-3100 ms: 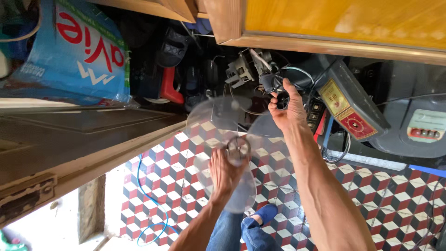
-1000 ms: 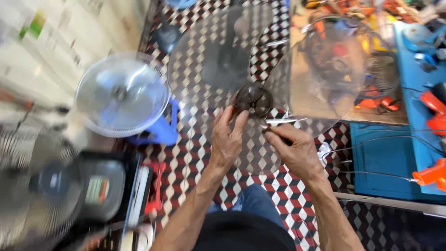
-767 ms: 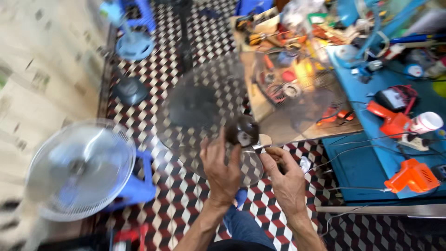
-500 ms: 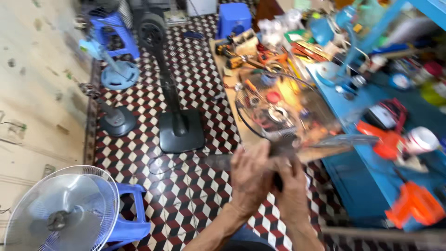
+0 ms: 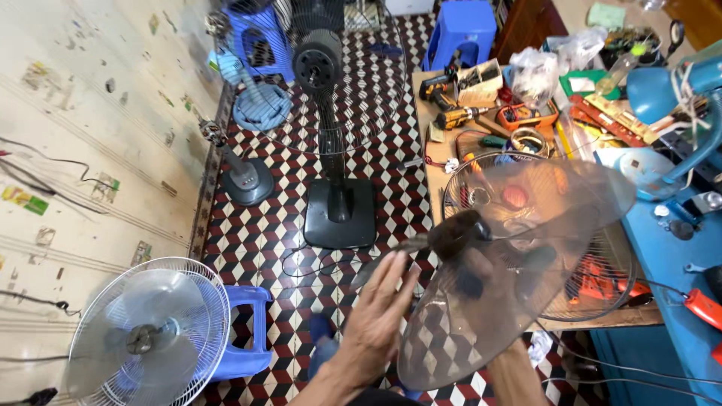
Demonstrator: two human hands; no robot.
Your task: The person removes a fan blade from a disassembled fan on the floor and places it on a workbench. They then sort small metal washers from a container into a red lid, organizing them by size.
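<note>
Transparent smoky fan blade [image 5: 519, 263] held up over the checkered floor [image 5: 301, 271], right of the black pedestal fan base [image 5: 340, 213]. Left hand [image 5: 380, 316] flat and open, fingers spread, just beside the blade's dark hub [image 5: 456, 233]. Right hand [image 5: 470, 274] behind the blade, blurred; grip impossible to tell.

Packages: open tan carton [image 5: 481, 81] at the wooden bench's far end, tools inside. Clear plastic bag [image 5: 532, 74] just right of it, crumpled, whitish. Second clear bag [image 5: 579, 46] farther right, near a flat green packet [image 5: 606, 15] at the top edge. Small paper stickers [image 5: 107, 183] on the left wall, colourful, too blurred to read. No screens.
</note>
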